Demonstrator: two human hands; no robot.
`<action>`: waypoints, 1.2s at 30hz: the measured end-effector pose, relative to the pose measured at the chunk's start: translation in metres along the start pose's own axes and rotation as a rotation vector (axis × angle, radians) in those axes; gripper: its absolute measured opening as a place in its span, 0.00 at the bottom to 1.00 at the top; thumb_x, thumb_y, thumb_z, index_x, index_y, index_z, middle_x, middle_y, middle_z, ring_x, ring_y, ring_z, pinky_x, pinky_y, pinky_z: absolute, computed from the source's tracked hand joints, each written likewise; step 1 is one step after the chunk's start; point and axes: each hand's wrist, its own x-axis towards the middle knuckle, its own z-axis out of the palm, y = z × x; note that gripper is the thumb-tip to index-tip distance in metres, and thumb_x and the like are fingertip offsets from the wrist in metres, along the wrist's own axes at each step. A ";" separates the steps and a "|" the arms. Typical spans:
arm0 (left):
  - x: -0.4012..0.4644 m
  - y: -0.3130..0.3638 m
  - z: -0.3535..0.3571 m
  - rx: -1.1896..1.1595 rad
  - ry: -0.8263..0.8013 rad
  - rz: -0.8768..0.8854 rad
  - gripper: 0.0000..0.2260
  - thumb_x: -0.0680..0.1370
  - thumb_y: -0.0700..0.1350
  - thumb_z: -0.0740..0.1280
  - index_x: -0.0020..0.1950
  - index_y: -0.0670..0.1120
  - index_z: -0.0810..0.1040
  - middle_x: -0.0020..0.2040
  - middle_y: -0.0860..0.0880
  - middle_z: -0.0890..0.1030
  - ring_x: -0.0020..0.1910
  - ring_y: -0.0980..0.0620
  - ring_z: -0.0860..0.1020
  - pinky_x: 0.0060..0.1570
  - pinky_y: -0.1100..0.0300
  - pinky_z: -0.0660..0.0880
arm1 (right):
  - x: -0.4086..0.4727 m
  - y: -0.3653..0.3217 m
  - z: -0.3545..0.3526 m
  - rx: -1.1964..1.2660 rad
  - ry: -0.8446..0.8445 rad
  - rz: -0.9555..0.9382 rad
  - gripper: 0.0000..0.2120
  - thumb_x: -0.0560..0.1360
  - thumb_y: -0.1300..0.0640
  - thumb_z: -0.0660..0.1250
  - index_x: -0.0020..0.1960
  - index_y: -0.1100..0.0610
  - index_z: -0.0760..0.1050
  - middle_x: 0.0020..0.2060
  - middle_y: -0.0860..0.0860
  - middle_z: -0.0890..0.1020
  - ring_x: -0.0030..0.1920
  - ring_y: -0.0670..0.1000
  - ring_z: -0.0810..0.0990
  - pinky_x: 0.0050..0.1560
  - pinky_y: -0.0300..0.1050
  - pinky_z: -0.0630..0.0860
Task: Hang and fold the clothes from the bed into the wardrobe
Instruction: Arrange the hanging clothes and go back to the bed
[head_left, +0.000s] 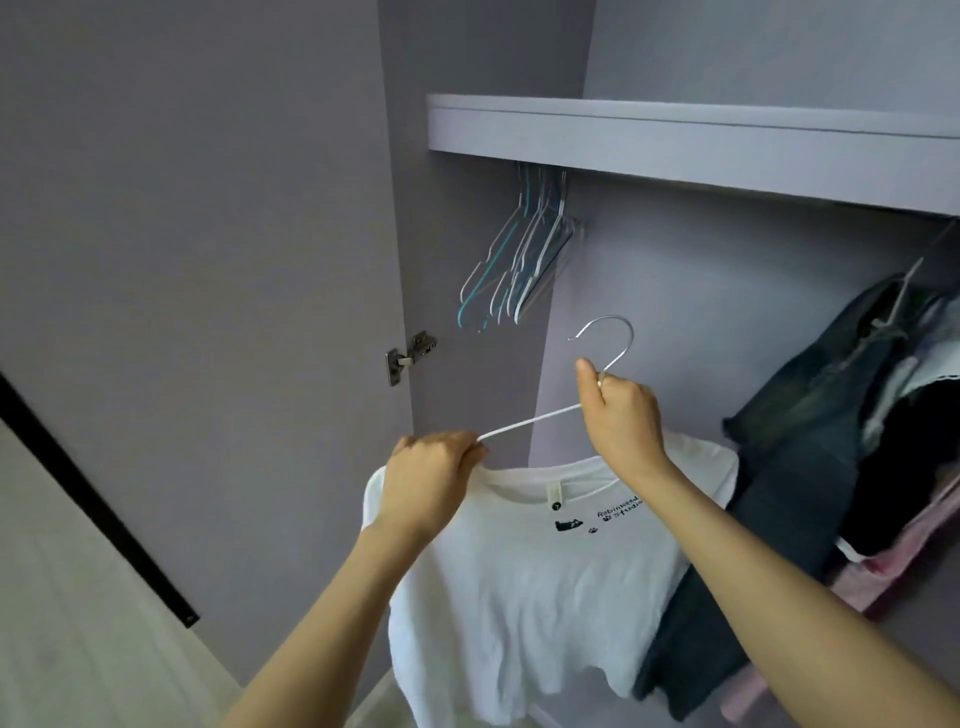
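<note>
A single head-worn wide-angle view looks forward and slightly down from close range into an open wardrobe (675, 312). Its shelf (675, 140) runs across the upper right and far side, the open door (208, 260) fills the left, and both forearms reach in from the near bottom edge.

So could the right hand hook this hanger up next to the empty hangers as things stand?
Probably yes: the right hand grips the hanger by its neck, hook free, and open space lies between it and the empty hangers.
</note>
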 end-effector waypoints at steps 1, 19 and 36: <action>0.001 0.000 0.001 -0.035 0.053 -0.011 0.12 0.82 0.49 0.58 0.48 0.46 0.80 0.46 0.49 0.83 0.48 0.45 0.78 0.50 0.56 0.63 | 0.001 0.000 -0.003 0.035 -0.031 -0.020 0.25 0.79 0.53 0.60 0.26 0.58 0.57 0.21 0.52 0.66 0.30 0.62 0.65 0.34 0.48 0.63; 0.041 -0.057 -0.011 -0.126 0.215 -0.217 0.09 0.78 0.39 0.65 0.42 0.42 0.83 0.40 0.42 0.80 0.44 0.39 0.75 0.62 0.44 0.61 | -0.042 0.143 -0.057 -0.127 -0.265 0.344 0.08 0.79 0.60 0.59 0.54 0.62 0.75 0.44 0.58 0.81 0.46 0.60 0.78 0.43 0.50 0.72; 0.127 0.087 0.090 -0.277 -0.212 -0.011 0.29 0.79 0.54 0.61 0.77 0.52 0.54 0.77 0.46 0.54 0.77 0.44 0.44 0.71 0.37 0.43 | -0.038 0.124 -0.091 -0.266 -0.307 0.430 0.20 0.79 0.55 0.60 0.31 0.53 0.57 0.36 0.61 0.77 0.41 0.61 0.74 0.38 0.48 0.64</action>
